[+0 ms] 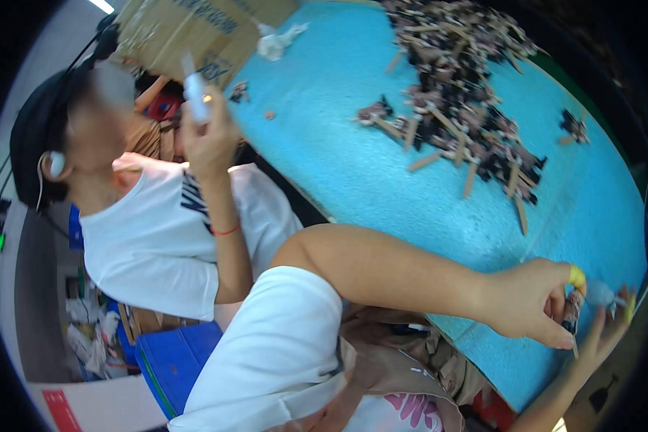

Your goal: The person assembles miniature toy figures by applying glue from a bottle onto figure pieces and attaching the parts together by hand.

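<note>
Left hand clamped on small figure; right hand at clear bottle, can't tell grip. Loose pinch could drop figure.

Cardboard box cut off at upper left, heap of small pieces cropped by the top edge, held piece partly hidden by fingers of the left hand, translucent object blurred at lower right

Yellow fingertip cover on the left hand; mottled brown, black and pale piece held in it; another yellow cover on the right hand; translucent whitish-blue container between the hands; bright blue tabletop beneath them; black, dusky-pink and tan pile well beyond the left hand.
</note>
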A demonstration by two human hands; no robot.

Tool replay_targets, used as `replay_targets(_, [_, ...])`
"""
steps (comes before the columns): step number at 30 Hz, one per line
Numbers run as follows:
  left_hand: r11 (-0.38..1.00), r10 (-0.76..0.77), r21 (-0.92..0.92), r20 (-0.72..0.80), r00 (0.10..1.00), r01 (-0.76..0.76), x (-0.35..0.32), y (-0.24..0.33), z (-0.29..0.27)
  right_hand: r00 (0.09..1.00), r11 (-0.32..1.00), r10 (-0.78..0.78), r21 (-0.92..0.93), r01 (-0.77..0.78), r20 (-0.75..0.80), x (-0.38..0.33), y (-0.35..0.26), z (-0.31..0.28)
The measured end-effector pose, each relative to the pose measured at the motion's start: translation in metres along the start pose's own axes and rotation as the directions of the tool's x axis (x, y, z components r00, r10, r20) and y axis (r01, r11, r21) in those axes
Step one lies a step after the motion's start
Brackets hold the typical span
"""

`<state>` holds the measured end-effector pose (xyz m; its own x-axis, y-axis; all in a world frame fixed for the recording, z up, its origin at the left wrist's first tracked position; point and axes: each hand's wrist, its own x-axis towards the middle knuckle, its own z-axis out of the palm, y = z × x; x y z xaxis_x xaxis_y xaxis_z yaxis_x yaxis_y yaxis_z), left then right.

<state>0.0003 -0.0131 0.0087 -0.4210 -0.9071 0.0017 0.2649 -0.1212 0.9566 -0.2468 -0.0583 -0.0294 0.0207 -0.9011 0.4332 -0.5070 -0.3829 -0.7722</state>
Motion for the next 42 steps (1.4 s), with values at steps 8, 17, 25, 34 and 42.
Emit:
replay_targets(8, [0.996, 0.092, -0.003, 0.035, 0.995, -0.092, -0.006, -0.005, -0.004, 0.945, 0.982, -0.180, 0.100, 0.158, 0.275, -0.024, -0.090, 0.017])
replay_targets(17, [0.986, 0.142, 0.071, 0.104, 0.984, -0.150, -0.001, -0.009, -0.003, 0.840, 0.974, -0.161, 0.221, 0.051, 0.517, -0.016, -0.086, 0.013])
replay_targets(25, [0.978, 0.132, 0.160, 0.033, 0.991, -0.135, -0.001, -0.011, -0.009, 0.793, 0.984, -0.156, 0.160, 0.075, 0.589, -0.012, -0.083, 0.017])
replay_targets(34, [0.977, 0.135, 0.165, 0.026, 0.990, -0.138, 0.004, -0.010, -0.006, 0.830, 0.968, -0.096, 0.246, -0.051, 0.550, -0.021, -0.072, 0.015])
replay_targets(42, [0.983, 0.149, 0.111, -0.003, 0.989, -0.148, 0.003, -0.014, -0.006, 0.837, 0.943, -0.113, 0.322, -0.080, 0.536, -0.021, -0.074, 0.021])
